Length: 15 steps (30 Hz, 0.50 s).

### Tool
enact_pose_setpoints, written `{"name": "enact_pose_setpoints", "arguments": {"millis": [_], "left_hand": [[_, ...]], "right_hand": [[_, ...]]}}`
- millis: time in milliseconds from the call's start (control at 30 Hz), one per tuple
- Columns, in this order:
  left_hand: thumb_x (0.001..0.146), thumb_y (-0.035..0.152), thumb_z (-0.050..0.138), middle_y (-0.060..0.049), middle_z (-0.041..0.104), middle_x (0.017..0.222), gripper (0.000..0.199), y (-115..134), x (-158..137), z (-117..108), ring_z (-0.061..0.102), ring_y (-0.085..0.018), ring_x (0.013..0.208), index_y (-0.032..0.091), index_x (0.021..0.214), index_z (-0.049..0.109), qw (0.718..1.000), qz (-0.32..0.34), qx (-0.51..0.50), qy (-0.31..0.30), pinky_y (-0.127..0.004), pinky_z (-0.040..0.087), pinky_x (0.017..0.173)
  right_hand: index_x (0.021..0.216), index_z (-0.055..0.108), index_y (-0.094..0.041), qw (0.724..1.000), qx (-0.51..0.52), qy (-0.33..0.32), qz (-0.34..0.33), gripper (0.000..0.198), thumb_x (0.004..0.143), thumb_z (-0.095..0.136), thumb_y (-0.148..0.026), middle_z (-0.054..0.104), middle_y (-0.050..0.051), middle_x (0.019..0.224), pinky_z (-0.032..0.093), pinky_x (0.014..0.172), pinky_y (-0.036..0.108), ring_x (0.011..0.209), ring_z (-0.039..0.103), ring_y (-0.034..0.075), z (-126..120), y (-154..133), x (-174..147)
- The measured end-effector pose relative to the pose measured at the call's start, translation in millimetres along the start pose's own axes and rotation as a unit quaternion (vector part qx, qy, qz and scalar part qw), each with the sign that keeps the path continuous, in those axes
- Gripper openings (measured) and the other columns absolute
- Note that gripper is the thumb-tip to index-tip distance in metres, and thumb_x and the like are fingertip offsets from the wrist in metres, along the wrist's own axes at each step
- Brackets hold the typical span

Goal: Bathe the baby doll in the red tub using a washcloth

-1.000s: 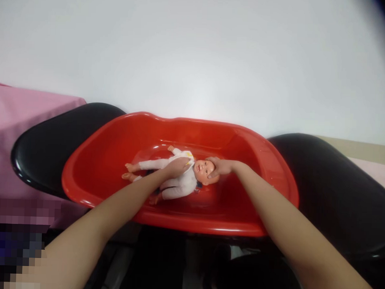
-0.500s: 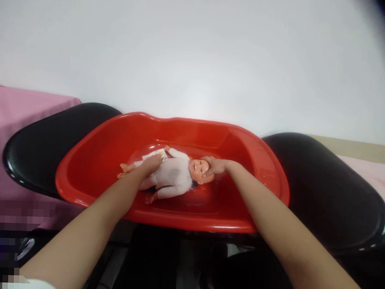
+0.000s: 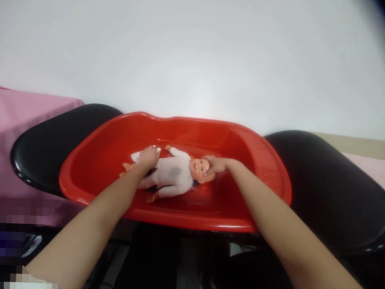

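Red beneath the fingers: can see the doll [image 3: 174, 173] lying face up in the tub [image 3: 235, 196], between left hand [image 3: 149, 157] and right hand [image 3: 216, 164]. Clutching white cloth [image 3: 135, 156] by the legs with left fingers bunched, covering much of it; can't make out the thumb. Hiding part of the legs behind that forearm. Clasping the head with right fingers, spread around the crown, partly lost behind it. Left of left fingers, can see black seat [image 3: 60, 144], partly covered by the tub.
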State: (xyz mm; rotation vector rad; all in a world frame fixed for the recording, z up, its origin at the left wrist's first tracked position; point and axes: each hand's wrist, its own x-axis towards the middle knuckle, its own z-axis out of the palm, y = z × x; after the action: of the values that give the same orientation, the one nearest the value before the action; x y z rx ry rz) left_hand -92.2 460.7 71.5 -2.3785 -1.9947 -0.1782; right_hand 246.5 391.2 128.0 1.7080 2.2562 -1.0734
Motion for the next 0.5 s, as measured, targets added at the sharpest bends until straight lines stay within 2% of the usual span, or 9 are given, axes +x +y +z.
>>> {"name": "enact_pose_setpoints", "arguments": {"millis": [100, 167, 267, 367, 433, 500], "left_hand": [[0.094, 0.036, 0.032, -0.013, 0.06, 0.113, 0.038, 32, 3, -13, 0.056, -0.025, 0.102, 0.014, 0.111, 0.058, 0.989, 0.125, -0.057, 0.063, -0.04, 0.045, 0.087], [0.092, 0.03, 0.038, -0.013, 0.057, 0.123, 0.035, 55, -1, -16, 0.051, -0.024, 0.113, 0.013, 0.116, 0.057, 0.962, 0.241, -0.089, 0.092, -0.039, 0.041, 0.098], [0.09, 0.028, 0.041, -0.013, 0.048, 0.139, 0.035, 82, -14, -10, 0.041, -0.022, 0.128, 0.013, 0.117, 0.058, 0.917, 0.375, -0.113, 0.077, -0.035, 0.032, 0.11], [0.09, 0.027, 0.039, -0.011, 0.052, 0.136, 0.039, 95, -26, 1, 0.044, -0.019, 0.126, 0.016, 0.124, 0.056, 0.917, 0.378, -0.127, 0.031, -0.03, 0.032, 0.111], [0.091, 0.027, 0.035, -0.009, 0.053, 0.136, 0.043, 96, -29, 5, 0.045, -0.019, 0.127, 0.018, 0.13, 0.052, 0.931, 0.337, -0.141, -0.003, -0.032, 0.031, 0.112], [0.093, 0.031, 0.032, -0.005, 0.05, 0.14, 0.045, 92, -29, 4, 0.041, -0.02, 0.13, 0.023, 0.133, 0.05, 0.952, 0.262, -0.147, -0.056, -0.034, 0.029, 0.112]], "right_hand": [[0.139, 0.034, -0.027, 1.0, 0.002, 0.004, 0.002, 0.102, 0.052, 0.078, -0.058, 0.042, 0.011, 0.138, 0.045, 0.098, 0.042, 0.119, 0.05, 0.031, 0, 1, 0], [0.141, 0.032, -0.027, 1.0, 0.001, 0.004, 0.003, 0.104, 0.052, 0.078, -0.059, 0.04, 0.011, 0.14, 0.044, 0.099, 0.042, 0.121, 0.048, 0.032, 0, 0, -1], [0.141, 0.032, -0.025, 1.0, -0.005, 0.003, 0.001, 0.104, 0.054, 0.077, -0.057, 0.041, 0.011, 0.14, 0.042, 0.101, 0.042, 0.124, 0.046, 0.032, 0, -3, -3], [0.141, 0.031, -0.025, 1.0, -0.008, 0.005, 0.0, 0.101, 0.056, 0.076, -0.057, 0.042, 0.011, 0.138, 0.042, 0.101, 0.041, 0.123, 0.047, 0.031, 1, -5, -5], [0.14, 0.033, -0.025, 1.0, -0.008, 0.007, 0.004, 0.099, 0.057, 0.075, -0.057, 0.044, 0.011, 0.137, 0.043, 0.1, 0.041, 0.121, 0.049, 0.03, 1, -5, -5], [0.139, 0.034, -0.026, 1.0, -0.008, 0.006, 0.01, 0.098, 0.057, 0.075, -0.059, 0.043, 0.011, 0.137, 0.044, 0.099, 0.041, 0.121, 0.049, 0.031, 1, -4, -4]]}}
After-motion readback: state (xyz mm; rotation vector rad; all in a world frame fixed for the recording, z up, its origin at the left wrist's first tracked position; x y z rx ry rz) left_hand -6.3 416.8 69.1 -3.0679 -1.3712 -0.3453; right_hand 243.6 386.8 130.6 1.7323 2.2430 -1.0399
